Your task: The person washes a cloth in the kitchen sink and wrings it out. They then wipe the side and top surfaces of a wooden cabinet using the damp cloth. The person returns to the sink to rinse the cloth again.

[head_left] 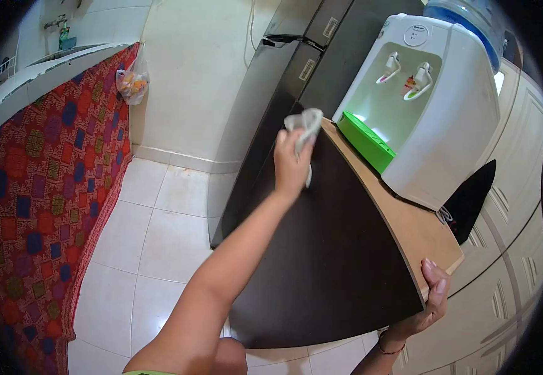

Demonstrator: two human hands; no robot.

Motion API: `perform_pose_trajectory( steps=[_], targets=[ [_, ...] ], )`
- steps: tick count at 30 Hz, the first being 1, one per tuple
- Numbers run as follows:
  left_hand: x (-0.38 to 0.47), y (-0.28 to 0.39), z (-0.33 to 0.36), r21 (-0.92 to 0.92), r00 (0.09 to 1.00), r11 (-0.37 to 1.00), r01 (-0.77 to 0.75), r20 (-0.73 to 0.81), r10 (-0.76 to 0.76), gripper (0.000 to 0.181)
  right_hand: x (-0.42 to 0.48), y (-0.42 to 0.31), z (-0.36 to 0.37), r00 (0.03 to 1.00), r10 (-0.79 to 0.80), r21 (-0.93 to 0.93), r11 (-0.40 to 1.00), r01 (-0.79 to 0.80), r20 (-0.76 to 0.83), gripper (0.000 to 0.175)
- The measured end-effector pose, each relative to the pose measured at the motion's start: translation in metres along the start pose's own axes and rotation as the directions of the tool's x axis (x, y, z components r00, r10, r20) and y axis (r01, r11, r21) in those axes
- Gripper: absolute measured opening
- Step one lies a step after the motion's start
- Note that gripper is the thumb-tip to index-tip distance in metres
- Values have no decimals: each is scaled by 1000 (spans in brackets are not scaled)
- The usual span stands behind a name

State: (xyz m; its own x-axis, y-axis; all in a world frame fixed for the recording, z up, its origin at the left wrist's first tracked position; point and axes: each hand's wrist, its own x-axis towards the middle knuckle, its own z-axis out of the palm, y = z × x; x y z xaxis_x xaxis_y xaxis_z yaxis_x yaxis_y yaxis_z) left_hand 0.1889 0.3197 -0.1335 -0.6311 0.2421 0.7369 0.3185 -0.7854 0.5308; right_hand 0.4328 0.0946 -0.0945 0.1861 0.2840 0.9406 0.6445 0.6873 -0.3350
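Observation:
My left hand [291, 164] holds a crumpled pale cloth [303, 123] against the upper part of a dark brown cabinet side panel [327, 243]. Around the near corner of the cabinet's light wooden top [409, 220] my right hand [433, 295] is curled, its thumb on the top and a bracelet at the wrist. On that top stands a white water dispenser [463, 122] with a green drip tray [365, 140] and two taps. A blue water bottle [463, 23] sits on the dispenser, partly cut off by the picture's edge.
A dark grey refrigerator [271, 98] stands behind the cabinet. At left, a red patterned curtain [42, 197] hangs below a counter [60, 70], with a plastic bag [133, 82] at its end. White floor tiles [173, 239] lie between. Cream panelled doors [491, 281] are at right.

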Motion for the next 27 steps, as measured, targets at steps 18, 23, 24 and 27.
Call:
perform_pose_trajectory(
  steps=[18, 23, 24, 27],
  targets=[
    [61, -107, 26, 228, 992, 970, -87, -71, 105, 22, -5, 41, -21, 996, -49, 21, 999, 48, 71, 45],
    [14, -141, 0, 322, 989, 935, -147, 81, 127, 29, -3, 61, -36, 994, -46, 128, 991, 34, 97, 44],
    [0, -147, -11, 345, 987, 926, -152, 107, 122, 32, -3, 61, -37, 994, -45, 142, 989, 31, 102, 44],
    [-46, -174, -45, 422, 986, 899, -114, 157, 52, 39, -3, 47, -29, 993, -54, 90, 995, 45, 104, 45]
  ],
)
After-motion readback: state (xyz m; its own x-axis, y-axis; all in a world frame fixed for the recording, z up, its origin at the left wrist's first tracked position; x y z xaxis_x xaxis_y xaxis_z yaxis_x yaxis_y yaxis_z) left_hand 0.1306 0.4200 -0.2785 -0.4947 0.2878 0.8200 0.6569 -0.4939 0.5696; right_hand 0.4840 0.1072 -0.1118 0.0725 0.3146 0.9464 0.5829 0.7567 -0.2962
